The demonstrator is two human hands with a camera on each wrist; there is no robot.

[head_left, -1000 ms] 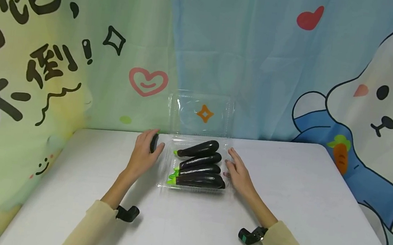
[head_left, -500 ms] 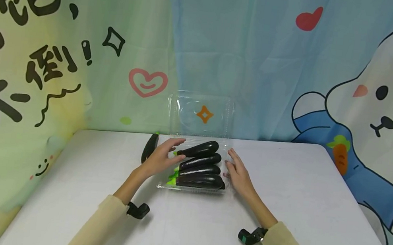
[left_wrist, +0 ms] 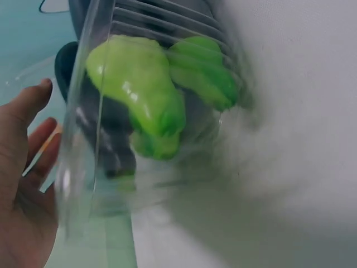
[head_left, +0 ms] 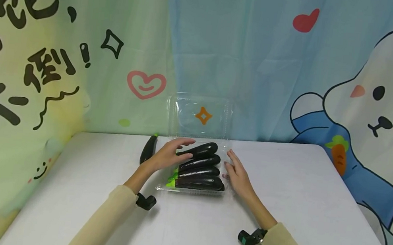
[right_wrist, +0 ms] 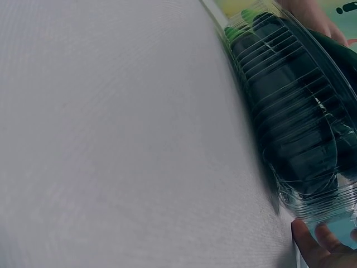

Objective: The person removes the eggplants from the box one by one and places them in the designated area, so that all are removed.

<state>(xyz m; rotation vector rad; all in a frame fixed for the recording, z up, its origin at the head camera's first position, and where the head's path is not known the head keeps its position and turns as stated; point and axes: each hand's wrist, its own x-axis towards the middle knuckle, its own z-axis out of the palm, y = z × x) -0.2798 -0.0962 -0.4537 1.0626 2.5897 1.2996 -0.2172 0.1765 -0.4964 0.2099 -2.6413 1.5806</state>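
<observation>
A clear plastic clamshell box stands on the table with its lid raised at the back. Several glossy dark eggplants with green stem ends lie side by side in its base. My left hand reaches over the box's left side, thumb and fingers spread apart at the stem end of the rearmost eggplant, which it partly hides. In the left wrist view, the box wall stands between the camera and the green caps. Along the right side of the box, my right hand rests with extended fingertips at the wall.
One more eggplant lies outside the box on the left, beyond the left wrist. The transparent lid leans up before a printed curtain. White table surface extends around the box.
My left hand has left the lone eggplant, moving right over the box to the rearmost eggplant. The right hand stays at the box's right side; the eggplants in the box keep their places.
</observation>
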